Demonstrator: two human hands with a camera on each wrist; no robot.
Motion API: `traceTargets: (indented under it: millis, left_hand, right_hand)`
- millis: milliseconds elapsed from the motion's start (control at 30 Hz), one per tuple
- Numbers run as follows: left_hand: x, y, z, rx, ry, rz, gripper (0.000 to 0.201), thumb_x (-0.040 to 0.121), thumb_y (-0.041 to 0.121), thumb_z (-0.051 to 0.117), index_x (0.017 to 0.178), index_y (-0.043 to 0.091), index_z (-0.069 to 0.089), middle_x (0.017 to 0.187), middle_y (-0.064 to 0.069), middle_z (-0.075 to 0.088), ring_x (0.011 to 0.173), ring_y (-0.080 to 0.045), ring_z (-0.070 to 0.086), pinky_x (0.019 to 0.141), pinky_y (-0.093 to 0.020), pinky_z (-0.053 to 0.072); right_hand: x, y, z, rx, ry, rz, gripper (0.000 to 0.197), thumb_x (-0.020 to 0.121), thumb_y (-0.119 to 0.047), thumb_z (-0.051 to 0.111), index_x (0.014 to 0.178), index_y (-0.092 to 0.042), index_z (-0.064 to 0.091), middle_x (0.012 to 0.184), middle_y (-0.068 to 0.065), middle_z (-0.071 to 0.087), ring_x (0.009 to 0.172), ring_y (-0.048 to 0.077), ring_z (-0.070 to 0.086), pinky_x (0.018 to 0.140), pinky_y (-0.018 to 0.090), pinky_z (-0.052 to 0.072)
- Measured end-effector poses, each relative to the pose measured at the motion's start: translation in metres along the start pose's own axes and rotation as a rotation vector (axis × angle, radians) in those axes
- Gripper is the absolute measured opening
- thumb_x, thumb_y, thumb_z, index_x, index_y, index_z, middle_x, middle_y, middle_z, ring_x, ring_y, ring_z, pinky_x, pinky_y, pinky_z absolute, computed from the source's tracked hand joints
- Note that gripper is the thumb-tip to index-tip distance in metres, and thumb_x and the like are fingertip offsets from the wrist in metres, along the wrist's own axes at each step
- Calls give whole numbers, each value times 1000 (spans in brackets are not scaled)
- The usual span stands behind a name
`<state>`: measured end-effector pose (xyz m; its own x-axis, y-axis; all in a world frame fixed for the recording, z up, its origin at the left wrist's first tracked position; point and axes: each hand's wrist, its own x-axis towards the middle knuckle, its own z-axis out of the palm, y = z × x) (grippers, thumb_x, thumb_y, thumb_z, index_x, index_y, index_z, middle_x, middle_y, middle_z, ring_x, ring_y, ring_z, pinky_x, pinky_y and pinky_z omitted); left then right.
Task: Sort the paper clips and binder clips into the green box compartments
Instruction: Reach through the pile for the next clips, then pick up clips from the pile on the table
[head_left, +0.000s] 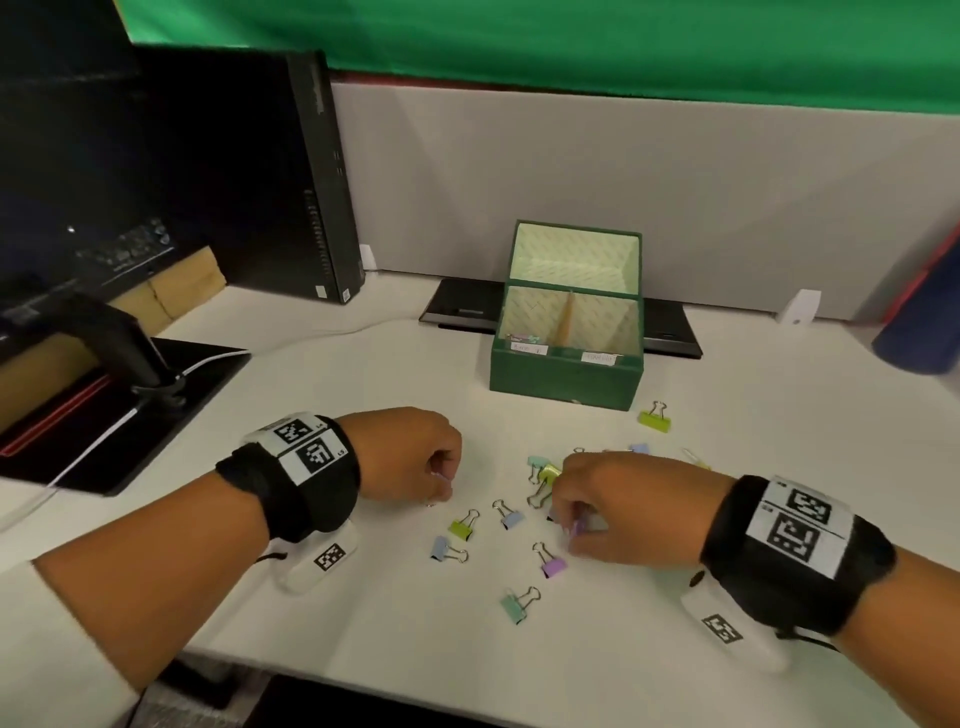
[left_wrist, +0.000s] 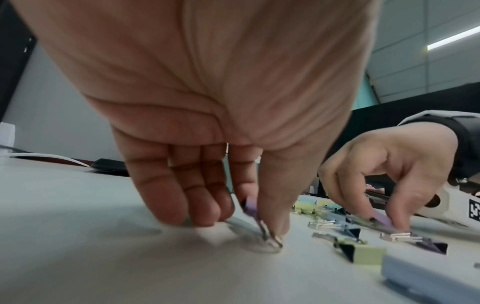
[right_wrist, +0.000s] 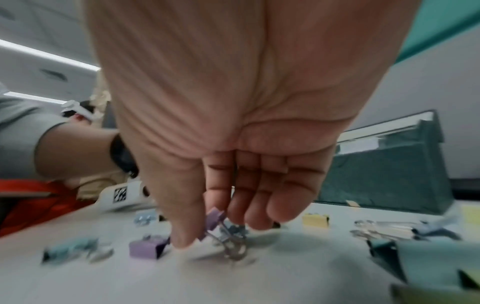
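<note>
The green box (head_left: 563, 376) stands lid-up at the back of the desk, split by a divider into two labelled compartments; small clips lie in the left one. Several pastel binder clips (head_left: 464, 526) are scattered on the white desk between my hands. My left hand (head_left: 441, 486) pinches a purple binder clip (left_wrist: 251, 206) between thumb and forefinger, its wire handles touching the desk. My right hand (head_left: 574, 525) pinches another purple binder clip (right_wrist: 215, 219) just above the surface. A yellow-green clip (head_left: 655, 417) lies alone near the box's front right corner.
A black computer tower (head_left: 291, 171) and a monitor stand (head_left: 130, 374) with a white cable occupy the left. A black flat device (head_left: 460, 306) lies behind the box against a grey partition. A blue object (head_left: 924, 317) sits at the far right.
</note>
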<state>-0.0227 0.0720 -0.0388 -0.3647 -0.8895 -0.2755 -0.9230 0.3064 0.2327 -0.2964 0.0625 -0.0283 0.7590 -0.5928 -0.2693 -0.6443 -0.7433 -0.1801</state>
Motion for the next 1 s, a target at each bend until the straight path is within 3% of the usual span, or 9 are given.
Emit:
traceTargets:
  millis: [100,200,400,533,633,733,800,867,1000]
  left_hand:
    - [-4,-2,-1,-22,100,13,11,87,22,57,83,29,50,82,10,58,78,-12,58,67,-29,49]
    - [-7,5,0,32,101,-13,14,92,20,45,99,32,45,77,10,52,71,-14,53,60,-27,38]
    - [-6,17,8,102,-16,-2,35,83,67,56,106,41,56,88,18,50,82,-4,50,73,-26,41]
    - [1,19,9,-14,-28,12,23,84,55,66,100,39,63,80,19,48,71,5,47,64,-18,34]
    - [1,15,5,-73,-56,4,16,88,47,66,100,37,65,78,18,50,68,5,48,62,-16,33]
    - [-1,7,5,-158,-70,10,18,91,48,60,101,35,66,88,18,61,81,2,56,76,-20,44]
    - [-3,5,7,-151,-73,13,27,84,58,64,104,40,63,86,19,58,80,2,54,74,-21,43]
    - [-4,7,10,-33,-75,34,35,81,59,67,110,43,57,84,17,50,74,0,49,67,-20,38]
    - [0,9,9,69,-64,96,33,84,54,66,113,41,57,86,16,45,75,-4,46,68,-22,39]
  right_hand:
    - [-8,16,-10,242,113,92,5,90,-35,61,92,-35,57,94,-13,62,83,7,59,75,24,53]
    - [-7,22,-16,409,173,222,11,96,-22,49,91,-23,59,80,-10,60,71,7,52,63,18,43]
    - [14,0,-6,-19,-4,275,33,91,-58,53,96,-26,60,96,-4,64,87,17,59,76,32,50]
    - [28,-10,-4,-87,12,222,26,90,-47,59,100,-23,62,99,-3,62,87,17,56,64,26,40]
    - [31,-5,-3,5,5,207,16,88,-40,62,95,-26,63,97,-6,62,86,15,57,70,27,46]
    - [28,9,-11,452,95,252,15,85,-36,66,86,-21,65,84,-10,62,74,12,58,68,28,50]
    - [25,20,-19,1186,98,300,15,81,-25,62,84,-11,58,76,2,54,63,16,49,53,27,41]
    - [22,31,-27,1836,90,267,13,78,-18,54,88,-10,55,82,11,54,65,20,50,51,27,44]
    - [36,44,-57,2108,267,301,20,85,-8,43,100,-4,55,89,16,58,68,21,59,54,29,57]
